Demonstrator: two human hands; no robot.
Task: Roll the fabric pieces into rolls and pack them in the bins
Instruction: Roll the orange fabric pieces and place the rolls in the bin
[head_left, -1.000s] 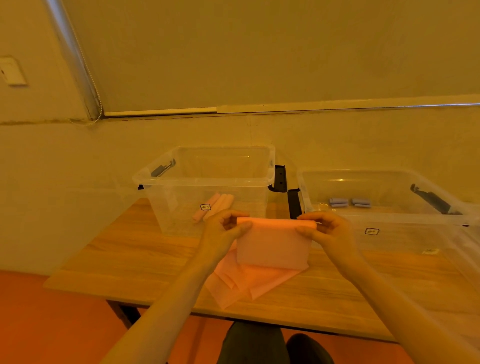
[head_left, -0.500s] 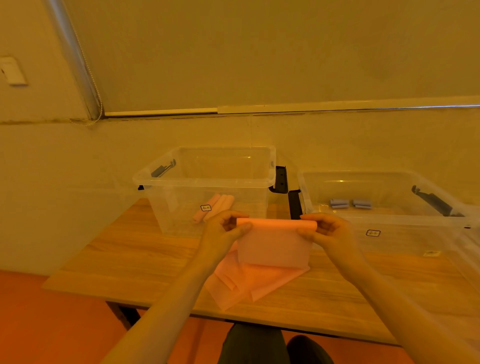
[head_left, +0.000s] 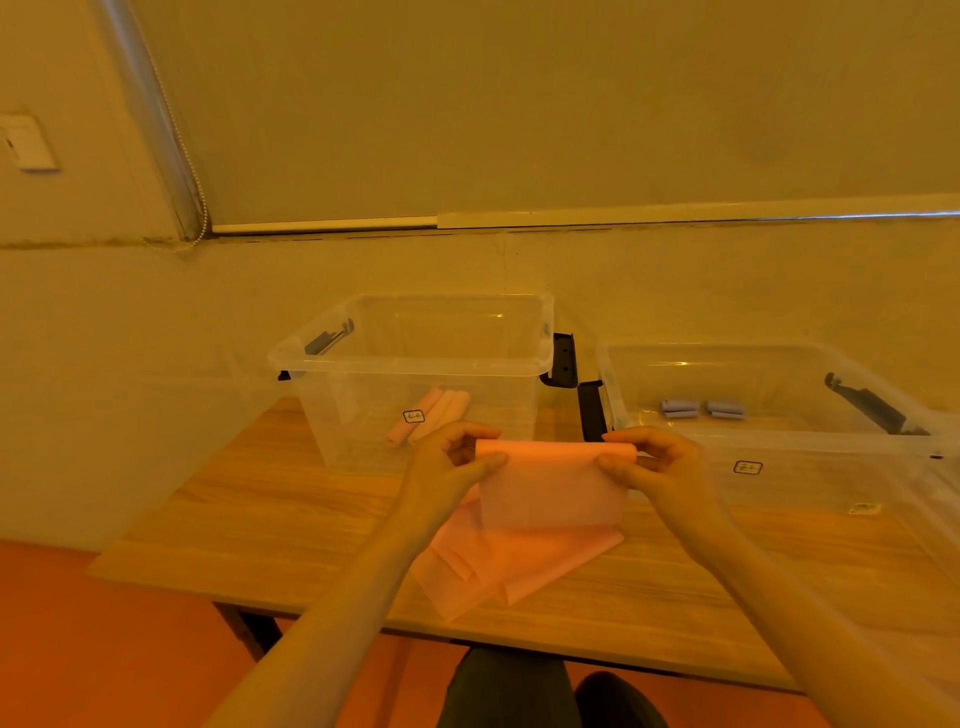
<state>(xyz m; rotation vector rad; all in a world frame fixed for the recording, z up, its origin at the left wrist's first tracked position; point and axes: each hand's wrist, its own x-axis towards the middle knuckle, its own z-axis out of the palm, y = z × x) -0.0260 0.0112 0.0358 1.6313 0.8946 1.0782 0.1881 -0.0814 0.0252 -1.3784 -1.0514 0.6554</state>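
A pink fabric piece (head_left: 553, 488) hangs in the air above the table, its top edge rolled into a thin tube. My left hand (head_left: 452, 462) pinches the left end of that roll and my right hand (head_left: 649, 467) pinches the right end. Under it, more pink fabric pieces (head_left: 498, 566) lie in a loose pile on the wooden table (head_left: 270, 519). The clear left bin (head_left: 410, 358) holds several pink rolls (head_left: 431, 413). In the clear right bin (head_left: 779, 441) lie blue-grey rolls (head_left: 701, 408).
Both bins stand at the back of the table against the wall, with black lid clips (head_left: 563, 361) between them. The table's front edge runs just above my knees (head_left: 519, 691). An orange floor (head_left: 104, 649) lies to the left.
The rolled top edge has grown slightly thicker and the hanging part shorter as my fingers turn it. Both hands stay at about the same spot.
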